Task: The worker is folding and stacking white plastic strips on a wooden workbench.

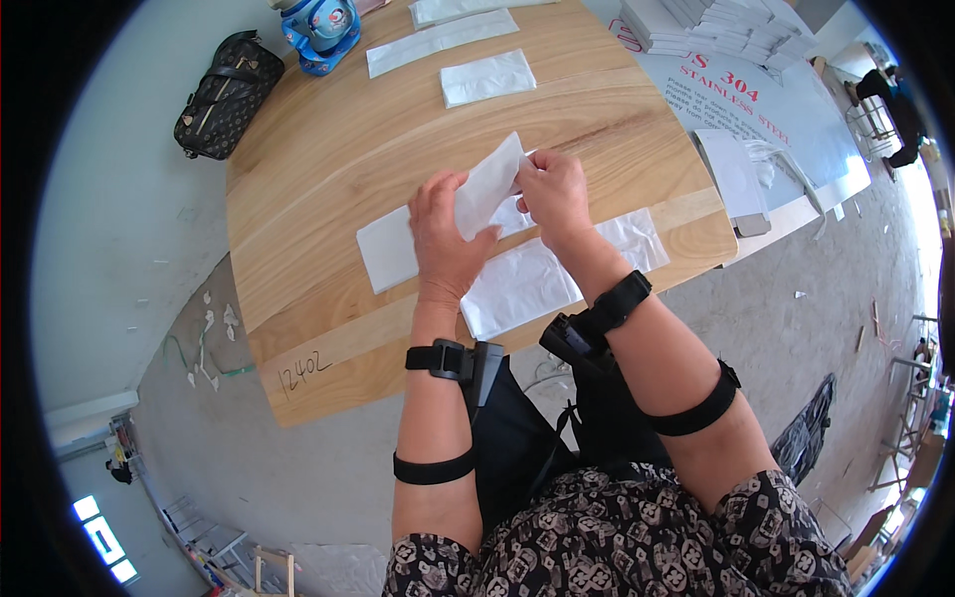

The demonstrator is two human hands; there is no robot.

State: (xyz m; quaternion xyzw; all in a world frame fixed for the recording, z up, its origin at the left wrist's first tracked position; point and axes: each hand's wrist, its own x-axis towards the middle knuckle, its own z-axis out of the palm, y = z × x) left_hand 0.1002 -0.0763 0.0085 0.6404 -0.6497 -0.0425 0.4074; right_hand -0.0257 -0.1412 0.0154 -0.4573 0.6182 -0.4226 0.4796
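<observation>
On the near half of the wooden table [617,129], a thin white folded sheet [487,189] rises partly between both hands. The right hand [557,194] pinches its far right end; the left hand [448,239] curls over its middle, firmness unclear. It looks light, limp, easily creased, best held by its corners.

Wooden table [298,249], white sheets [517,289], dark handbag [231,95], perhaps a blue bottle [320,38]

Patterned top [617,532]; black straps [435,469]
</observation>
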